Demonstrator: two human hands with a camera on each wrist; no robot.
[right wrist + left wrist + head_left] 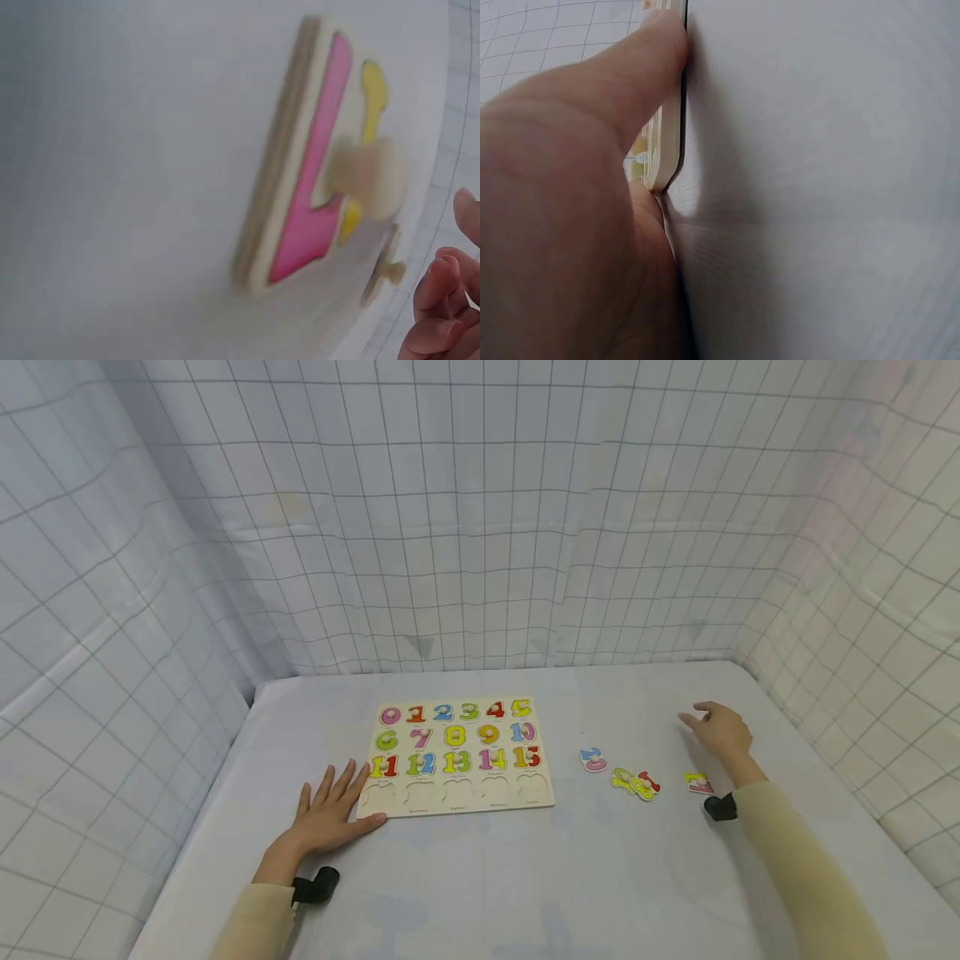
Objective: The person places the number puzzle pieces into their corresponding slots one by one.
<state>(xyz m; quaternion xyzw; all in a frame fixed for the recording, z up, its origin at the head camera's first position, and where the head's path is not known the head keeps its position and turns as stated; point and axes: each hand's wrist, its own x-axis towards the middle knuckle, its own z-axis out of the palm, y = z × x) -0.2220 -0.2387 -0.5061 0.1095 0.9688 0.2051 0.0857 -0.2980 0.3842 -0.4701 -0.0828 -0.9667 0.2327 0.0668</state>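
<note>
A wooden number puzzle board lies flat on the table, with colourful knobbed numbers in its upper three rows and bare recesses along the bottom row. My left hand rests at its lower left corner, fingers spread, thumb against the near edge; the left wrist view shows the thumb along the board's side. Over the table's right side, my right hand has loosely bent fingers and nothing visible in them. Nearest to it is a pink and yellow number piece, whose wooden knob shows in the right wrist view.
Between board and right hand lie a blue and pink piece, a green and yellow piece and a red and yellow piece, the last two overlapping. Gridded white cloth hangs behind and on both sides of the white table.
</note>
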